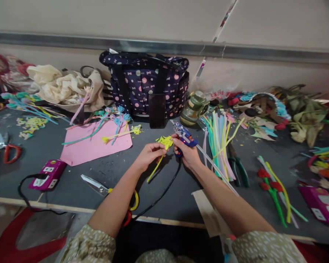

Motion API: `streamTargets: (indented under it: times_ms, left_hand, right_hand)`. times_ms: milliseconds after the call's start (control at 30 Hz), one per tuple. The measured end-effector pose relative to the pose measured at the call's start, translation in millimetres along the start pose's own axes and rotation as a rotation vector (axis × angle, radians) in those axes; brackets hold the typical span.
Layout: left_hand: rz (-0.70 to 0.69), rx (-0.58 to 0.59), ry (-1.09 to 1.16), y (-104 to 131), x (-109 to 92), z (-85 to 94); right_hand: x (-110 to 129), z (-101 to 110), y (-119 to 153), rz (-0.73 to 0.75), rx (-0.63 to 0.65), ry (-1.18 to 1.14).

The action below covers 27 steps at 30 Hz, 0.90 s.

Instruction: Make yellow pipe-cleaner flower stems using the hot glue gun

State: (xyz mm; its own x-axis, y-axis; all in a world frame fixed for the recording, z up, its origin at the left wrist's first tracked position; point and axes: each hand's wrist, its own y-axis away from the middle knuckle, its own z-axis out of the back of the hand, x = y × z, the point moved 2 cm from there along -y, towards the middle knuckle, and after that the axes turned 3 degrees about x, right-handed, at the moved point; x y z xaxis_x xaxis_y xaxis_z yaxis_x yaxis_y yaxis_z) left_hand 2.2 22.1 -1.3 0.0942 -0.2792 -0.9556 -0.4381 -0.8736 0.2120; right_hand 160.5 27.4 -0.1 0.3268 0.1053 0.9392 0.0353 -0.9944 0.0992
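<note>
Between thumb and fingers, my left hand (151, 156) pinches a yellow pipe-cleaner flower (165, 142); its yellow stem (155, 170) slants down toward the table. My right hand (188, 151) is closed round a blue hot glue gun (185, 135), with a long clear glue stick (216, 168) running out of its back end. The gun's nozzle points up and to the left, above the flower. A black cord (164, 196) drops from its handle toward the front edge. Yellow-handled scissors (98, 185) lie partly hidden under my left forearm.
A dotted dark bag (142, 86) stands at the back with a phone (157, 111) leaning on it. Right of it are a green bottle (194, 106), loose pipe cleaners (219, 142) and pliers (239, 170). Left lie a pink sheet (83, 144) and a purple power strip (50, 175).
</note>
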Motion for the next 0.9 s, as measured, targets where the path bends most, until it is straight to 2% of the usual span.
streamTargets:
  times_ms: [267,400,600,900]
  left_hand:
    - [-0.042,-0.14,0.154,-1,-2,6.1]
    - [-0.068,-0.156,0.231,-2,-4,8.9]
    - [-0.11,-0.216,0.304,-3,-4,14.1]
    - [-0.224,-0.275,0.225,-1,-6,14.9]
  right_hand:
    - [-1,4,0,0.053,-0.049,0.007]
    - [-3,2,7,0.042,-0.003,0.125]
    - [8,-4,19,0.141,0.115,0.279]
    - [12,-9,25,0.023,0.151,0.38]
